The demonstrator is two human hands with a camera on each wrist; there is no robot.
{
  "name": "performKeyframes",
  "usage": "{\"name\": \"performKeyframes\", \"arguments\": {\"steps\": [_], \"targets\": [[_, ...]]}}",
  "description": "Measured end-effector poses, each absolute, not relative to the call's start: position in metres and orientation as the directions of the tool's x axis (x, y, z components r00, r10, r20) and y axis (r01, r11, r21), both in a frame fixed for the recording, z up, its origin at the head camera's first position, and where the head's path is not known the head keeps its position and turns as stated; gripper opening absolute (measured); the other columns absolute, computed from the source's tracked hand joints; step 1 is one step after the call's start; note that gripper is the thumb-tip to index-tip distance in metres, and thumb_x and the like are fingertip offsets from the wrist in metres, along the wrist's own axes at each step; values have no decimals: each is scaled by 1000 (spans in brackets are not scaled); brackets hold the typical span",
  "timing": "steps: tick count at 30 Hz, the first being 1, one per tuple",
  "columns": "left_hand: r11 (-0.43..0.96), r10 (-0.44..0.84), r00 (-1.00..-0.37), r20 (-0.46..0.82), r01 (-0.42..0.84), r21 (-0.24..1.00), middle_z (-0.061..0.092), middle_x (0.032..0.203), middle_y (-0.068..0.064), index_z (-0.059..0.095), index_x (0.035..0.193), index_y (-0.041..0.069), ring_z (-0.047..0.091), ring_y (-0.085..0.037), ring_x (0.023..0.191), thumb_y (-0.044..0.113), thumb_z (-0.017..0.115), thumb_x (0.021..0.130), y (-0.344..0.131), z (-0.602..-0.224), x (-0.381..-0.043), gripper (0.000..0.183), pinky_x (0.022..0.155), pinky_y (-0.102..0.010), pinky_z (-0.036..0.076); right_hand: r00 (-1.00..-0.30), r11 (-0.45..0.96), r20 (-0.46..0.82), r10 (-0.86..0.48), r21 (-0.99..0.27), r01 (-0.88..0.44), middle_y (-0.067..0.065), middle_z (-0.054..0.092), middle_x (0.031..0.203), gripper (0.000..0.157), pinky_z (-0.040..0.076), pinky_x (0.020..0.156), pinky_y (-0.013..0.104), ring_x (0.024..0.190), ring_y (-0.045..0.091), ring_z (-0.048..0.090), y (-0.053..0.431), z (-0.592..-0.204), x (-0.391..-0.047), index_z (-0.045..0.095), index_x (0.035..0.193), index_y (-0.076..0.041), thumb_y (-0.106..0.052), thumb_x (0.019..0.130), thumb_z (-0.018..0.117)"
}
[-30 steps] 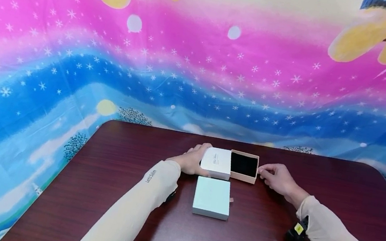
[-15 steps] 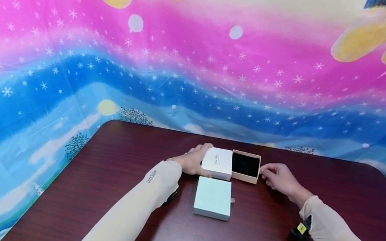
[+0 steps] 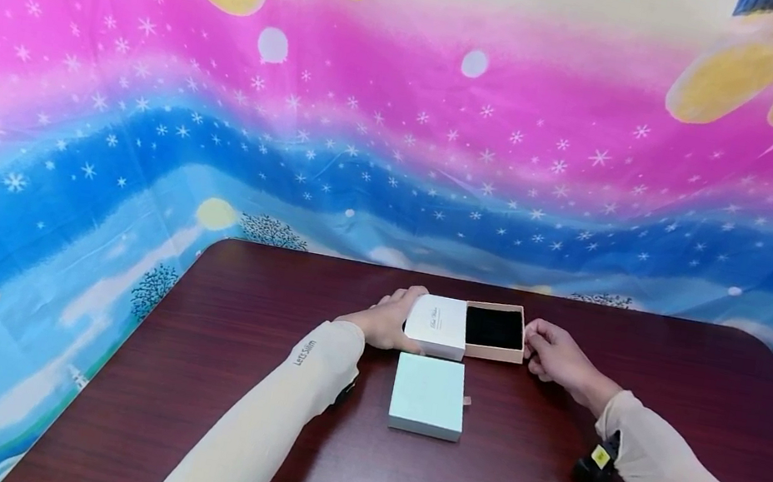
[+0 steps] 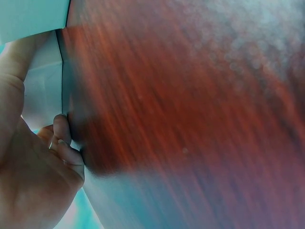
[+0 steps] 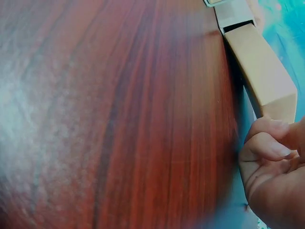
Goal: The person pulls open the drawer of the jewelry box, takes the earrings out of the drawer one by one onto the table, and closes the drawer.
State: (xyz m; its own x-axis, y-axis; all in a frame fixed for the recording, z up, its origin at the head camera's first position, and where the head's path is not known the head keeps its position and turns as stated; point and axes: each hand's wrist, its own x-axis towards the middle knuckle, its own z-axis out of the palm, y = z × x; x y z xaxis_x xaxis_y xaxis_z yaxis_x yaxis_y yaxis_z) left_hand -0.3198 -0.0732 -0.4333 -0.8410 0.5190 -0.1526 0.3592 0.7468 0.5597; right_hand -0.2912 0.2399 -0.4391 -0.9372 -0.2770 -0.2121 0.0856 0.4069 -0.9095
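Note:
Towards the back of the table lies a white gift box with a slide-out drawer. Its printed white sleeve (image 3: 436,325) is gripped from the left side by my left hand (image 3: 387,319), thumb along the near side. The tan drawer (image 3: 494,354), lined in black, sticks out to the right. At the drawer's right end my right hand (image 3: 559,358) pinches with curled fingers; whatever pull tab is there is hidden by them. The right wrist view shows those fingertips right against the drawer's end wall (image 5: 281,109). Nearer me lies a closed pale mint box (image 3: 428,395).
A small ribbon tab (image 3: 468,402) pokes out of the mint box's right side. The dark red-brown wooden table (image 3: 220,383) reaches back to a colourful printed cloth (image 3: 403,134). A black wrist camera (image 3: 595,466) is strapped to my right wrist.
The drawer has slid slightly further right out of the sleeve and sits a little straighter, with my right hand moving along. My left hand keeps its hold on the sleeve.

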Motion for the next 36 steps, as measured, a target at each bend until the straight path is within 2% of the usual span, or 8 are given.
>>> {"name": "performKeyframes", "arguments": {"steps": [8, 14, 22, 36], "targets": [[750, 515, -843, -156, 355, 558, 38, 141, -7, 17, 151, 20, 38, -22, 117, 38, 79, 78, -73, -433, -319, 97, 105, -43, 33, -929, 407, -217, -300, -910, 81, 2, 45, 82, 23, 31, 48, 24, 53, 9, 36, 244, -440, -291, 43, 98, -4, -21, 107, 30], [751, 512, -844, -157, 352, 558, 38, 142, -8, 16, 151, 20, 38, -23, 119, 37, 79, 78, -73, -432, -318, 97, 106, -43, 32, -932, 385, -198, -303, -920, 71, 4, 44, 85, 21, 30, 48, 24, 54, 9, 36, 245, -439, -291, 42, 101, -3, -19, 107, 30], [751, 517, -843, -150, 362, 553, 39, 140, -7, 17, 151, 20, 38, -22, 117, 37, 79, 78, -73, -433, -319, 97, 104, -41, 34, -920, 361, -219, -324, -928, 94, 1, 44, 84, 20, 30, 49, 22, 54, 8, 36, 248, -441, -292, 43, 99, -7, -20, 107, 30], [755, 511, -845, -159, 353, 552, 38, 141, -7, 15, 151, 21, 38, -23, 118, 37, 79, 78, -73, -434, -320, 98, 105, -42, 33, -926, 366, -222, -306, -925, 100, -2, 46, 81, 20, 30, 49, 22, 54, 7, 37, 245, -444, -292, 46, 100, -5, -18, 106, 32]]}}
